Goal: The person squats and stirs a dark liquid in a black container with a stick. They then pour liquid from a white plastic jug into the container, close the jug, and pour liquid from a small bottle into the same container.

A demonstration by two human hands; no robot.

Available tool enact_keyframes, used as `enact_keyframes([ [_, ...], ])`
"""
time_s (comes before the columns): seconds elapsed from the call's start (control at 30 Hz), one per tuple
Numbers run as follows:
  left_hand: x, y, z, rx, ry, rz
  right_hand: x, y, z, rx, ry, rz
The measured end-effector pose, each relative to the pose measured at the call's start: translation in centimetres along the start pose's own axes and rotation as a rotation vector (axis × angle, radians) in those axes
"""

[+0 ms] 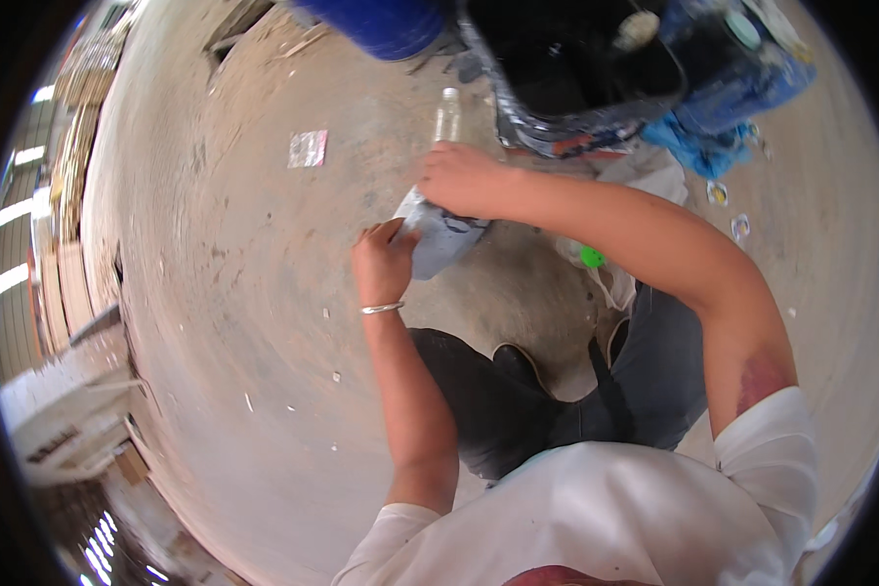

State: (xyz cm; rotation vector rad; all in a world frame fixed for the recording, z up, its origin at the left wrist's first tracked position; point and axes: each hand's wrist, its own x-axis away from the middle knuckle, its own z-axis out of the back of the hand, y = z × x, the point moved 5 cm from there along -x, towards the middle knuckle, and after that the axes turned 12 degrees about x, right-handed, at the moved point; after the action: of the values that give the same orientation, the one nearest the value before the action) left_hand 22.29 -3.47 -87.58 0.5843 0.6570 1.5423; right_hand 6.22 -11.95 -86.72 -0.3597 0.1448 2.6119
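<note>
A pale blue-grey, crumpled piece that looks like a plastic bag or sheet [447, 242] hangs between my two hands, over the floor in front of my knees. My left hand [383, 262], with a silver bangle at the wrist, pinches its left edge. Bent over its upper edge is my right hand [467, 180], fingers closed on it. Just beyond the right hand a clear plastic bottle [447, 117] shows, its lower part hidden by that hand. I cannot tell whether the bottle touches it.
A large black tub [596, 103] stands ahead to the right, with blue plastic [703, 146] beside it. A blue drum [386, 24] is at the far edge. Under my right arm lies a white plastic bag [615, 288] near a green round thing [592, 257]. A flat wrapper [308, 148] lies left.
</note>
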Motion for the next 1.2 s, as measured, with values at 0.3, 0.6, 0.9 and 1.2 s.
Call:
enact_keyframes([
  [0.3, 0.2, 0.3, 0.5, 0.077, 0.034, 0.053, -0.6, 0.1, 1.3, 0.255, -0.478, -0.155],
  [0.6, 0.5, 0.5, 0.6, 0.075, -0.019, 0.171, 0.0, 0.0, 2.1, 0.087, -0.166, 0.041],
  [0.9, 0.3, 0.6, 0.7, 0.051, -0.036, 0.165, -0.4, 0.0, 1.3, 0.168, -0.364, -0.121],
  [1.2, 0.3, 0.2, 0.7, 0.113, -0.039, 0.165, -0.1, -0.3, 2.7, 0.09, -0.29, 0.049],
])
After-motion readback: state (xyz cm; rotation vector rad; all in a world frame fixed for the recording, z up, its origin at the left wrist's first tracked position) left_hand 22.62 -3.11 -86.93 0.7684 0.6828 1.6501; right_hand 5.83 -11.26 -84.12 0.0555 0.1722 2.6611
